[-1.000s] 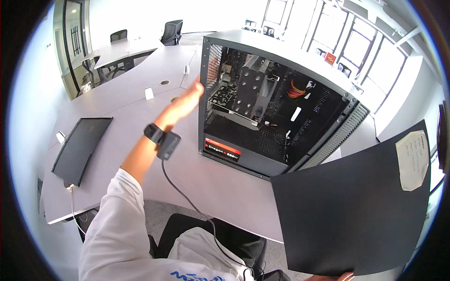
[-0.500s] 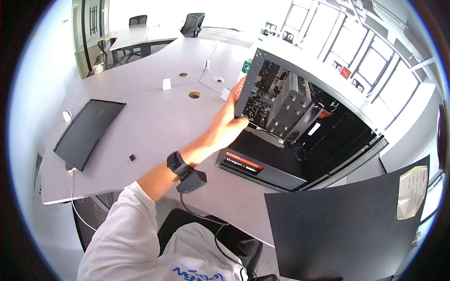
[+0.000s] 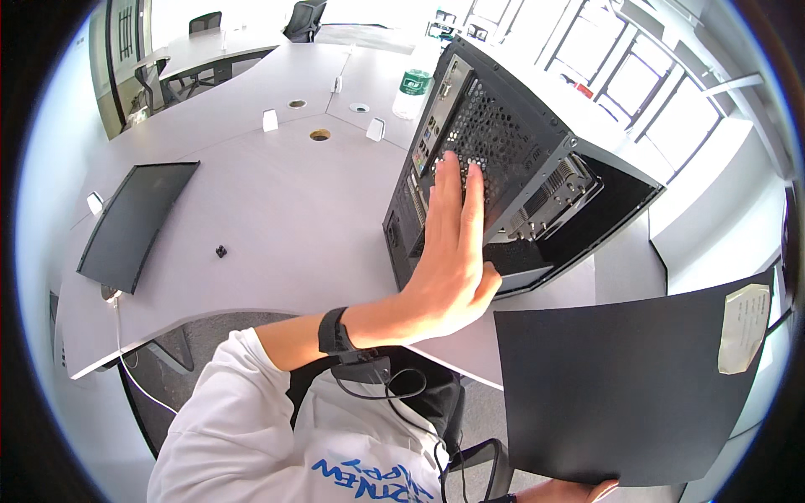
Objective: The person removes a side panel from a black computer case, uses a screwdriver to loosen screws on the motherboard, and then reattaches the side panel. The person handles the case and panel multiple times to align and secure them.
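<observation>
A black computer case (image 3: 511, 117) stands on the table, turned so its perforated back with ports faces me. Its side is open, and a metal-finned part shows inside. My left hand (image 3: 449, 260) is in front of the back of the case with fingers stretched out; whether the palm touches it I cannot tell. At the lower edge of the picture my right hand (image 3: 574, 490) grips the bottom of a black side panel (image 3: 620, 386), which is held upright to the right of the case. A pale label is stuck on the panel. Most of my right hand is hidden or out of view.
On the light table (image 3: 277, 210) lie a dark curved panel (image 3: 138, 226) at the left and a few tiny black pieces (image 3: 220, 251). A bottle with a green label (image 3: 412, 90) stands behind the case. Cable holes (image 3: 320, 135) pierce the tabletop. A chair armrest (image 3: 495, 457) is below.
The case has turned, bringing its back toward me and hiding much of its inside. My left hand has let go of its edge and straightened its fingers. My right hand has come into view.
</observation>
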`<state>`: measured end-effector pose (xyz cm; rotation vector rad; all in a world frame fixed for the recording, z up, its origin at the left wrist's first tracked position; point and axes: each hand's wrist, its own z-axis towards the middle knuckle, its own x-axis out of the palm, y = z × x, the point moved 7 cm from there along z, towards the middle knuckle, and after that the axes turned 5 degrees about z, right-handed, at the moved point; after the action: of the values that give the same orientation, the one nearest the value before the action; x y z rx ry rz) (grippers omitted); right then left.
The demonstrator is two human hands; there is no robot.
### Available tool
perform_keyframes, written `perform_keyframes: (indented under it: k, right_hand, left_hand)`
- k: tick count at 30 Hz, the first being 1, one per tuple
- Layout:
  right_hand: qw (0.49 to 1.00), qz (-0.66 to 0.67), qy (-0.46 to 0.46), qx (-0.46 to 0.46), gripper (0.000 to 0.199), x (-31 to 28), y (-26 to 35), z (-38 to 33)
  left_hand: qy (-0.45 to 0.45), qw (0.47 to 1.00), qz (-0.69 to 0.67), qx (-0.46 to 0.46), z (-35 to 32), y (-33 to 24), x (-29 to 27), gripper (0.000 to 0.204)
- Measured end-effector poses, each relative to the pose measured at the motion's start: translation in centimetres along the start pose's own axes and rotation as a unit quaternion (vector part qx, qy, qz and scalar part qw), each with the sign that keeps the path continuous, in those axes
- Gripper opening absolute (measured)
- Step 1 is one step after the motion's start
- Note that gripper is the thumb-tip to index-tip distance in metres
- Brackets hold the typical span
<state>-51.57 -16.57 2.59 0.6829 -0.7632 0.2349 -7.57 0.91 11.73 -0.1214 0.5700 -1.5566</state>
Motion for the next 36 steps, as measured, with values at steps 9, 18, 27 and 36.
perform_keyframes:
  k: [9,18,27,36]
  right_hand:
    - [0.995,0.032,-0.058,0.068,0.035,-5.8,-0.9,1.7]
    - [1.0,-0.022,0.014,-0.003,0.042,-5.9,-1.0,1.8]
    - [0.995,-0.006,-0.082,0.054,0.048,-3.5,-1.1,-1.1]
    - [0.996,-0.037,-0.084,-0.011,0.047,-4.0,-1.0,-2.1]
  left_hand:
    - [-0.014,0.983,0.048,0.177,8.0,1.9,-8.9,0.087]
    - [0.191,0.91,0.047,0.364,16.0,-0.8,-3.6,0.09]
    - [0.227,0.912,0.035,0.34,16.9,-3.2,-3.8,0.097]
    - [0.137,0.944,0.082,0.288,15.2,-7.0,0.9,0.093]
